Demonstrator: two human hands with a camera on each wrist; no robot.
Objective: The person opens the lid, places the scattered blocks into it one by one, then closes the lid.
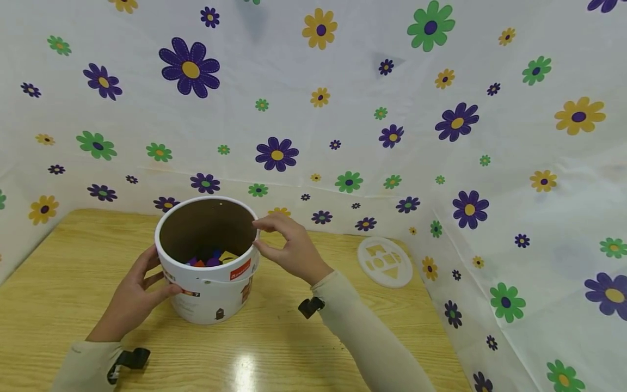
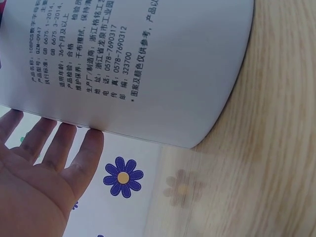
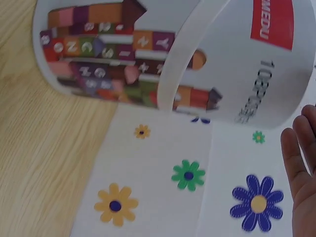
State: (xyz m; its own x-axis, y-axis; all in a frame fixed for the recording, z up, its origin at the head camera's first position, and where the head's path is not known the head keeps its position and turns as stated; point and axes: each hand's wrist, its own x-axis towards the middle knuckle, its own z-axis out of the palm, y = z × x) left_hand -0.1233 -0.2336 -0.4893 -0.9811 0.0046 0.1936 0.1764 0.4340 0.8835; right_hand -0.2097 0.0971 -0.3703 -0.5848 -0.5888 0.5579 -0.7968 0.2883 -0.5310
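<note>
A white printed toy-block bucket stands uncovered on the wooden table. Colourful blocks lie at its bottom, partly hidden by the wall. My left hand holds the bucket's left side, thumb on the front and fingers farther round; in the left wrist view those fingertips touch the bucket wall. At the right, my right hand pinches the rim with index finger and thumb. Its other fingers show at the edge of the right wrist view, beside the bucket.
A round white shape-sorter lid with cut-out shapes lies flat at the table's right. The bucket's white strap handle hangs down its side. Flower-print cloth rises behind and right of the wooden table.
</note>
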